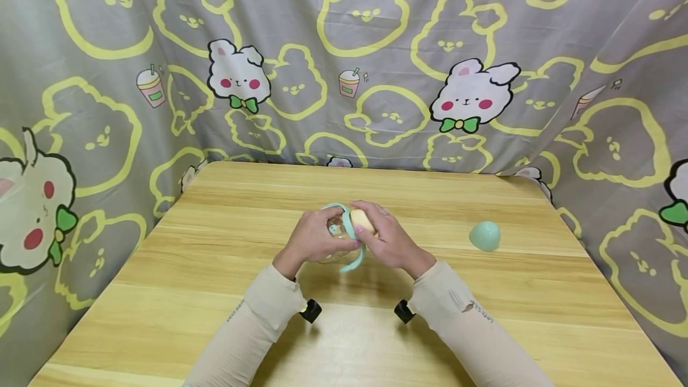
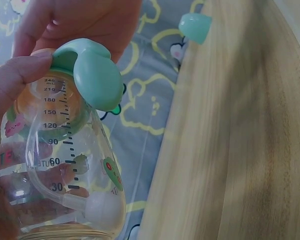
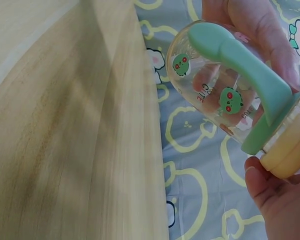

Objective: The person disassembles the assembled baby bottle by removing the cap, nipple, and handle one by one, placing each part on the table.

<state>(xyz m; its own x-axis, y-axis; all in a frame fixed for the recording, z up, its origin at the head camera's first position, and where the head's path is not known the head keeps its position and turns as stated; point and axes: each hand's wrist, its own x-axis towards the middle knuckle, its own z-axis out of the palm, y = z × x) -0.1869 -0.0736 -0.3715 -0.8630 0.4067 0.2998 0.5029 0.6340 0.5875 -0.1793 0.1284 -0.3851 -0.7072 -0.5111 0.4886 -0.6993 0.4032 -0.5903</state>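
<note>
My left hand (image 1: 313, 235) grips the clear body of a baby bottle (image 2: 75, 145), which is tilted above the table with its top toward the right. My right hand (image 1: 393, 240) holds the yellow collar (image 3: 290, 152) at the bottle's top, thumb and fingers around it. A mint-green ring with two curved handles (image 3: 252, 77) sits just below that collar. Inside the see-through body, a straw tube with a white weighted end (image 2: 102, 207) shows in the left wrist view, beside a printed measuring scale. Whatever tops the collar is hidden by my right hand.
A mint-green dome-shaped cap (image 1: 485, 236) stands on the wooden table (image 1: 226, 249), right of both hands. Behind the table and along its sides hangs a grey curtain (image 1: 301, 22) with cartoon prints. Black wrist cameras (image 1: 310, 310) jut inward under the sleeves.
</note>
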